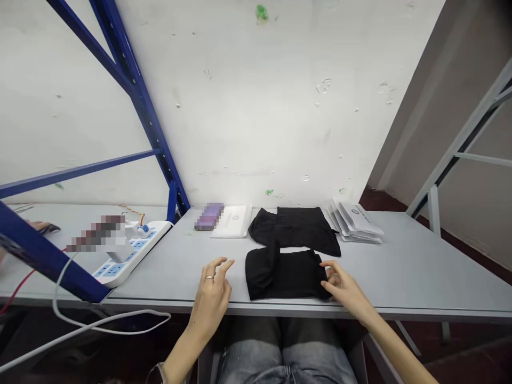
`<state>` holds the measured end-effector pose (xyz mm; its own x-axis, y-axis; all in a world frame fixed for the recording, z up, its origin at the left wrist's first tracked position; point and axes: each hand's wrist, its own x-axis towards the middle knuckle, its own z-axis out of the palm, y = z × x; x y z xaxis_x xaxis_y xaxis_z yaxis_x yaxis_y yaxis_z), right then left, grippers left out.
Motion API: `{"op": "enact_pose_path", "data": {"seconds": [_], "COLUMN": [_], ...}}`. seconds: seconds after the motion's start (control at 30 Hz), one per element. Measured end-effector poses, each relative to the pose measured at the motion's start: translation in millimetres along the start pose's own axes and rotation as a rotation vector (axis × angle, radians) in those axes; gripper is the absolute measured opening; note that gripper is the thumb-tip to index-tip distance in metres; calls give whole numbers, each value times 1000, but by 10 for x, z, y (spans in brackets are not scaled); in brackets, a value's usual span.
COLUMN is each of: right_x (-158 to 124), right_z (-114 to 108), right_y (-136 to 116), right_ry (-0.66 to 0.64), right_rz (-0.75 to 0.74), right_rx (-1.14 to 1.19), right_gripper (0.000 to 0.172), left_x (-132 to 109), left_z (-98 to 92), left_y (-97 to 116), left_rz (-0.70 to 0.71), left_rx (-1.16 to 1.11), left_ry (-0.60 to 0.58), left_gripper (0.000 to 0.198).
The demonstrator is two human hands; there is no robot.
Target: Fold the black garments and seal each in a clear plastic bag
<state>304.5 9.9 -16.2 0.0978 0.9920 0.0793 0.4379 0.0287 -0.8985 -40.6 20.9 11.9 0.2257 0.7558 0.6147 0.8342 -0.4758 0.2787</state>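
Two pieces of black cloth lie on the grey table. The nearer black cloth [280,274] is folded, with a raised fold at its left end, and the farther black cloth [294,230] lies just behind it. My left hand [212,285] hovers open beside the nearer cloth's left end, apart from it. At that cloth's right end, the fingertips of my right hand [340,282] press against the edge. I cannot tell whether they grip it.
The grey table [404,256] holds a stack of white packets [354,223], a white flat box [231,221], a blurred purple object [208,216] and a white power strip [134,253] with a white cable. A blue steel rack [160,160] stands left, with another person's hand [42,226] behind it.
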Motion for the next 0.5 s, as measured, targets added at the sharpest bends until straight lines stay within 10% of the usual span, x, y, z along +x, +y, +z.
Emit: {"op": "enact_pose_path", "data": {"seconds": [0.33,0.5], "right_x": [418,463], "right_z": [221,280], "right_y": [-196,-189], "right_ry": [-39,-19], "right_rz": [-332,-363], "right_rx": [-486,-629], "right_gripper": [44,33], "left_x": [440,471], "left_z": [447,523], "left_y": [719,614], "left_rz": [201,160], "left_rx": [-43,-58], "left_ry": [-243,-268], "left_gripper": [66,67]}}
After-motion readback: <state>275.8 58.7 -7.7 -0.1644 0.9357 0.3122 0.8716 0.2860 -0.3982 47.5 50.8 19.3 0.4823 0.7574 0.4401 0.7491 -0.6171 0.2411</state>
